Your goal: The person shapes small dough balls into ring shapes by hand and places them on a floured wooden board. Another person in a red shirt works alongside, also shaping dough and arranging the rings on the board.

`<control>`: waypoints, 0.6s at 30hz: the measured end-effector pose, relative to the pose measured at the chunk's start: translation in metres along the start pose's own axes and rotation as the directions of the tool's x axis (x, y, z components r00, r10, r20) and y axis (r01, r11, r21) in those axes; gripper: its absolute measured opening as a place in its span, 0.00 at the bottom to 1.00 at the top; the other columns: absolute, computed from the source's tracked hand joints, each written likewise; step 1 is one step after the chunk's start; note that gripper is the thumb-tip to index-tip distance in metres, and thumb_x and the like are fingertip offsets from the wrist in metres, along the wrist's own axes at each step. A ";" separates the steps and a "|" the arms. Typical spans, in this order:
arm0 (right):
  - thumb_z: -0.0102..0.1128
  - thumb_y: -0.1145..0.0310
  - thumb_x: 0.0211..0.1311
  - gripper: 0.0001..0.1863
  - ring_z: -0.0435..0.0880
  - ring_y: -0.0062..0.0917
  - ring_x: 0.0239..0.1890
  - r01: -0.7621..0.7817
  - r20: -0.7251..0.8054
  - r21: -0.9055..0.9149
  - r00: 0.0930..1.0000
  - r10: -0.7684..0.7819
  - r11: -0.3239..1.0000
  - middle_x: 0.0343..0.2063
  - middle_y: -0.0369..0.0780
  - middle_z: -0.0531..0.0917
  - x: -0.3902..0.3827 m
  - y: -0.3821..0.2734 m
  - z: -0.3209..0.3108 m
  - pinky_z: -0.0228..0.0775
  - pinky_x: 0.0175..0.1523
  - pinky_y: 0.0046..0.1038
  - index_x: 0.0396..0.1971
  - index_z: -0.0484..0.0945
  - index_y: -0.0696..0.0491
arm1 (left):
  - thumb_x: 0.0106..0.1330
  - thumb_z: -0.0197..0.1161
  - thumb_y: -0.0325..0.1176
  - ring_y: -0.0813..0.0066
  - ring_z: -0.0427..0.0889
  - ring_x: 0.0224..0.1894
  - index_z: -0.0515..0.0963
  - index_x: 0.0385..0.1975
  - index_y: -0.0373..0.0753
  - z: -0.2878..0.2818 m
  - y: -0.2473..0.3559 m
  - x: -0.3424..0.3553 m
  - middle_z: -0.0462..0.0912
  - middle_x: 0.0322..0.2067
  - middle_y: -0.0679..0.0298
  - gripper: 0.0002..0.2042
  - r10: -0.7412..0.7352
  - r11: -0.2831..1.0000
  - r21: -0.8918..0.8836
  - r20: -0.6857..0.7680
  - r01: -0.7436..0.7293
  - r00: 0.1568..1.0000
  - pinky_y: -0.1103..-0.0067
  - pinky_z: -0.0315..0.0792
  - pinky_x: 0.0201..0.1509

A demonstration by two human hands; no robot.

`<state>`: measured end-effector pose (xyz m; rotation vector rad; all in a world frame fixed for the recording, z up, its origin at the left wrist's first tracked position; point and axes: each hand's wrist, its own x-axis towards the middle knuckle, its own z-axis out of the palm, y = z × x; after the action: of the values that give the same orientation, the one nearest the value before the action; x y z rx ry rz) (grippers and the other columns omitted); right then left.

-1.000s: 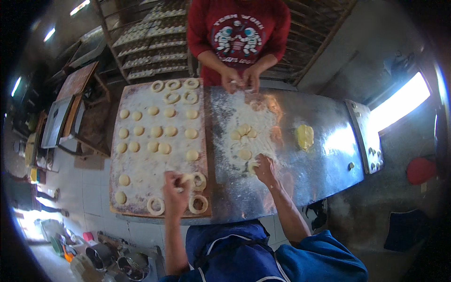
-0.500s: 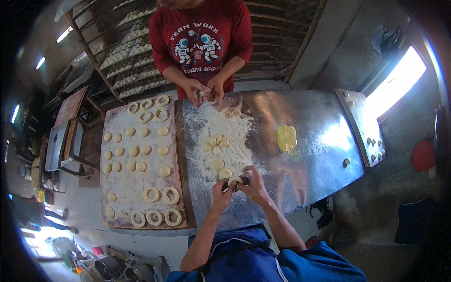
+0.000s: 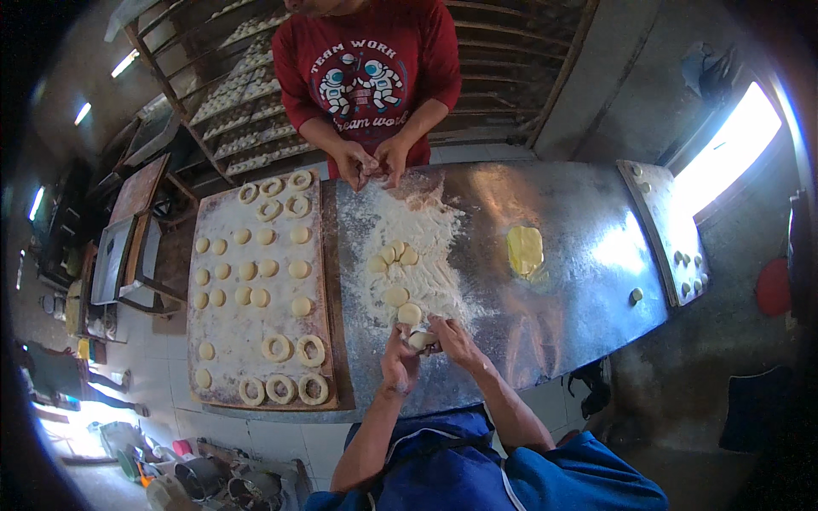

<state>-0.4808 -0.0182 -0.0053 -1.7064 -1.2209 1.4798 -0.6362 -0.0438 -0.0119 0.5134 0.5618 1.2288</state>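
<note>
Left hand has joined right hand around smooth, rounded dough.

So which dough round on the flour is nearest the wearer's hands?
The lowest dough round, just beyond the left hand; the others lie farther up the flour.

Desk: metal-topped, reflecting bright glare on its right part.
Window: right side, overexposed white.
Wall: grey, dim, beyond the desk's right part.
Rack: tall, many-tiered, on the far side.
Side table: brown top, left.
Floor: pale tiles, lower left.
Light strips: white, upper left.
</note>
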 end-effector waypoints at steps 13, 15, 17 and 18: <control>0.39 0.51 0.71 0.29 0.78 0.30 0.26 0.464 -0.121 -0.076 0.874 -0.470 0.883 0.23 0.46 0.81 -0.048 -0.056 0.050 0.70 0.35 0.32 0.34 0.77 0.64 | 0.66 0.51 0.42 0.76 0.67 0.28 0.66 0.27 0.37 0.001 0.034 -0.002 0.66 0.25 0.69 0.14 0.099 0.994 -0.023 -0.263 -0.109 0.960 0.78 0.65 0.34; 0.36 0.47 0.72 0.34 0.77 0.26 0.27 0.235 0.017 0.022 0.972 -0.235 0.972 0.23 0.45 0.80 -0.041 -0.055 0.056 0.71 0.36 0.31 0.27 0.79 0.64 | 0.67 0.48 0.42 0.80 0.69 0.29 0.67 0.27 0.38 -0.001 0.045 -0.007 0.66 0.24 0.71 0.13 0.246 0.782 0.616 -0.160 -0.098 0.956 0.80 0.65 0.33; 0.36 0.46 0.72 0.34 0.76 0.25 0.27 0.285 0.005 0.012 0.959 -0.285 0.959 0.22 0.44 0.79 -0.039 -0.063 0.068 0.71 0.37 0.30 0.27 0.78 0.64 | 0.67 0.48 0.40 0.80 0.69 0.28 0.68 0.27 0.37 -0.010 0.053 -0.013 0.67 0.23 0.71 0.13 0.350 0.604 0.775 -0.049 -0.185 0.936 0.80 0.65 0.33; 0.36 0.46 0.72 0.34 0.76 0.25 0.27 0.308 0.003 0.009 0.951 -0.308 0.951 0.21 0.44 0.79 -0.041 -0.070 0.076 0.71 0.37 0.29 0.28 0.78 0.64 | 0.67 0.46 0.40 0.78 0.69 0.27 0.68 0.27 0.37 -0.014 0.055 -0.015 0.68 0.22 0.69 0.13 0.347 0.681 0.710 -0.100 -0.177 0.933 0.78 0.65 0.31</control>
<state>-0.5716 -0.0363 0.0558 -1.4286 -1.4086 1.2973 -0.6890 -0.0432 0.0147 1.1343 1.2047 1.3403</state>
